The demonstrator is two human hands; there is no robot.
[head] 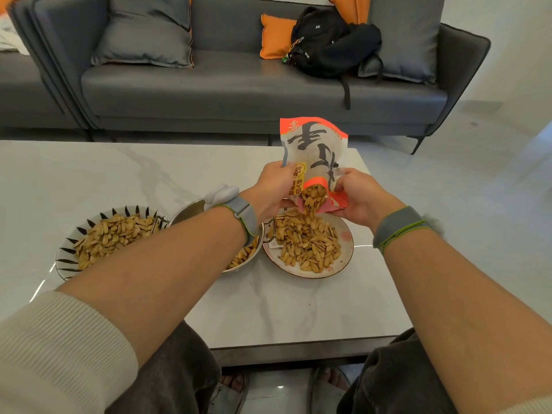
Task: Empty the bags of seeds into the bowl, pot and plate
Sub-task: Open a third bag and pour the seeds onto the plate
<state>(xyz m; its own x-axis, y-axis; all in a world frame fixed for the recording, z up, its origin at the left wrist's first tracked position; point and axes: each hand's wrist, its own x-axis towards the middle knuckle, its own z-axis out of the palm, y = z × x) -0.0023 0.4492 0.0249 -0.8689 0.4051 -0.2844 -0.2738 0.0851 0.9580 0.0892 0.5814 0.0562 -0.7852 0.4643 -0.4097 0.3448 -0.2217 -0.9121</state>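
Upturned seed bag [313, 150] between both hands' grip, mouth over plate [343, 264]

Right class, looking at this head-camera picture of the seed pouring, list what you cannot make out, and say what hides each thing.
- Pot: the left forearm crosses it in the head view, so how full it is cannot be told.
- Bag: opaque, so the seeds left inside are hidden.
- Left hand and right hand: most fingers lie behind the bag.
- Bowl: near rim covered by the forearm.
- Plate: far rim hidden by bag and falling seeds.
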